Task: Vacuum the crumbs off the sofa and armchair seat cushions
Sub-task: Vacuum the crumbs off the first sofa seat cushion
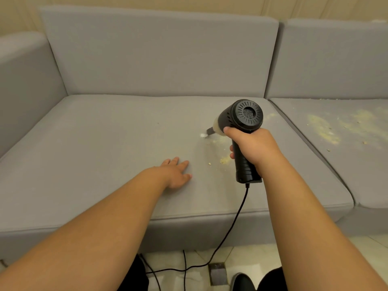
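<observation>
My right hand (pixel 251 147) grips the handle of a black handheld vacuum (pixel 241 120), whose nozzle tip touches the grey sofa seat cushion (pixel 105 143) near a small white bit. A few pale crumbs (pixel 224 159) lie on this cushion just left of the handle. My left hand (pixel 175 173) rests flat on the cushion, fingers straight, to the left of the vacuum. The neighbouring seat cushion (pixel 346 164) on the right carries a wide scatter of yellowish crumbs (pixel 323 129).
The vacuum's black cord (pixel 231 225) hangs from the handle over the sofa's front edge to the tiled floor. A metal floor socket (pixel 218 274) sits below. The sofa's left armrest (pixel 25 85) and grey back cushions (pixel 159 55) bound the seat. My shoe (pixel 243 282) shows at the bottom.
</observation>
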Motion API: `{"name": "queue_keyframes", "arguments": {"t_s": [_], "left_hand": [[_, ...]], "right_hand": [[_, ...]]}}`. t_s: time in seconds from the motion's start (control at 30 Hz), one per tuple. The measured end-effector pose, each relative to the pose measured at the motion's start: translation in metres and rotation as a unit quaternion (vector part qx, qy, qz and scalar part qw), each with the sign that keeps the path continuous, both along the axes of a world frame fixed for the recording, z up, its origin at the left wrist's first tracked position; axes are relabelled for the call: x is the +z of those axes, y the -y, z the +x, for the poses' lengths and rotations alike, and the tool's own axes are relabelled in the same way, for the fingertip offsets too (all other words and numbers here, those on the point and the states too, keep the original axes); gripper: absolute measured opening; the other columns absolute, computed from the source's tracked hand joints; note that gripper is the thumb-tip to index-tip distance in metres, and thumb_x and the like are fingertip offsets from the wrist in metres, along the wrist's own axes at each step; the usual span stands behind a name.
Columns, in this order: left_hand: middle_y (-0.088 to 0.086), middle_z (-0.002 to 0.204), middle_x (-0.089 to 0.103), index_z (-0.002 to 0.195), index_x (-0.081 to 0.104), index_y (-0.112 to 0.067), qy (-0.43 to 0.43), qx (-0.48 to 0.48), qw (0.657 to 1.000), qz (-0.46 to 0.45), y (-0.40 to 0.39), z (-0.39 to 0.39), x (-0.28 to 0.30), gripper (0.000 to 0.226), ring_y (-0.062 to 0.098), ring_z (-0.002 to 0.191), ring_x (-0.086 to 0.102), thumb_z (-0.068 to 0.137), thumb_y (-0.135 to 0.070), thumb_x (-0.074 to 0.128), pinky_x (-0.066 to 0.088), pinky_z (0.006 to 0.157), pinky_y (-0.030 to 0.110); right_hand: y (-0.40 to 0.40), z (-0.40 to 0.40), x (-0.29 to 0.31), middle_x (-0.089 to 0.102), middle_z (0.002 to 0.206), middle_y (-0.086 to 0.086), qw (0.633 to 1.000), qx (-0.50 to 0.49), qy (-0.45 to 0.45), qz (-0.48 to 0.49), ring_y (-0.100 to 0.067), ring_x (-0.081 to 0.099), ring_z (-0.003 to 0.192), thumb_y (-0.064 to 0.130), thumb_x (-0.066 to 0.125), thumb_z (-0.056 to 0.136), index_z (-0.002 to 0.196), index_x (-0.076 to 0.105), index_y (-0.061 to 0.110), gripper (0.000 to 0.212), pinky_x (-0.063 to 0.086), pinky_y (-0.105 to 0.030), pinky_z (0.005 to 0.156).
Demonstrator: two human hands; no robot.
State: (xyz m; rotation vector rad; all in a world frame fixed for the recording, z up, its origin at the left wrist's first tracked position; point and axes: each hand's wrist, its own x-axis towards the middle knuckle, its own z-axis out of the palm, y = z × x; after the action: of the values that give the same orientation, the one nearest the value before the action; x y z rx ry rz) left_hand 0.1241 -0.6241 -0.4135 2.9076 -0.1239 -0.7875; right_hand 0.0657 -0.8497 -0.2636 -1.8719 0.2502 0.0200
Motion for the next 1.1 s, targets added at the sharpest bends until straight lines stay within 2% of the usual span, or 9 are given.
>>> {"name": "queue_keyframes", "arguments": {"t_s": [0.13, 0.2, 0.37, 0.83, 1.1], "left_hand": [[0.001, 0.174, -0.01, 0.165, -0.001, -0.037, 0.001, 0.002, 1.0, 0.002, -0.003, -0.001, 0.001, 0.071, 0.03, 0.16, -0.007, 0.105, -0.063, 0.028, 0.008, 0.127, 0.054], [0.002, 0.174, -0.01, 0.165, -0.001, -0.036, 0.0, 0.003, 1.0, 0.005, -0.004, -0.001, 0.001, 0.071, 0.03, 0.16, -0.007, 0.105, -0.062, 0.028, 0.007, 0.128, 0.052], [0.002, 0.174, -0.01, 0.166, -0.001, -0.034, -0.007, 0.002, 1.0, 0.004, -0.001, -0.005, 0.006, 0.071, 0.031, 0.16, -0.006, 0.107, -0.059, 0.03, 0.004, 0.129, 0.048], [0.002, 0.174, -0.01, 0.165, -0.001, -0.035, -0.023, -0.014, 0.999, 0.023, 0.0, -0.013, 0.01, 0.074, 0.031, 0.16, -0.003, 0.105, -0.06, 0.034, 0.007, 0.129, 0.049], [0.001, 0.174, -0.011, 0.166, 0.0, -0.034, -0.03, -0.021, 0.999, 0.038, 0.006, -0.024, 0.022, 0.073, 0.03, 0.16, -0.005, 0.106, -0.056, 0.037, 0.007, 0.129, 0.05]], "right_hand": [[0.002, -0.002, 0.0, 0.076, 0.078, -0.008, 0.999, -0.012, 0.005, -0.037, -0.021, 0.075, 0.066, 0.038, 0.078, 0.089, 0.094, 0.072, 0.013, 0.026, 0.063, -0.04, 0.076], [0.002, -0.004, 0.001, 0.075, 0.078, -0.008, 0.999, -0.003, 0.0, -0.04, -0.02, 0.074, 0.065, 0.038, 0.078, 0.089, 0.095, 0.072, 0.012, 0.027, 0.063, -0.038, 0.075], [0.002, -0.007, 0.011, 0.073, 0.078, -0.008, 1.0, 0.014, -0.018, -0.006, -0.018, 0.071, 0.059, 0.035, 0.079, 0.092, 0.091, 0.069, 0.015, 0.023, 0.057, -0.027, 0.057], [0.002, -0.02, 0.03, 0.075, 0.08, -0.008, 0.998, 0.043, -0.033, -0.023, -0.015, 0.072, 0.054, 0.038, 0.079, 0.091, 0.097, 0.07, 0.016, 0.025, 0.055, -0.024, 0.05], [0.001, -0.024, 0.024, 0.074, 0.077, -0.008, 0.999, 0.044, -0.019, -0.022, -0.015, 0.073, 0.056, 0.038, 0.08, 0.09, 0.098, 0.071, 0.016, 0.025, 0.059, -0.029, 0.058]]}}
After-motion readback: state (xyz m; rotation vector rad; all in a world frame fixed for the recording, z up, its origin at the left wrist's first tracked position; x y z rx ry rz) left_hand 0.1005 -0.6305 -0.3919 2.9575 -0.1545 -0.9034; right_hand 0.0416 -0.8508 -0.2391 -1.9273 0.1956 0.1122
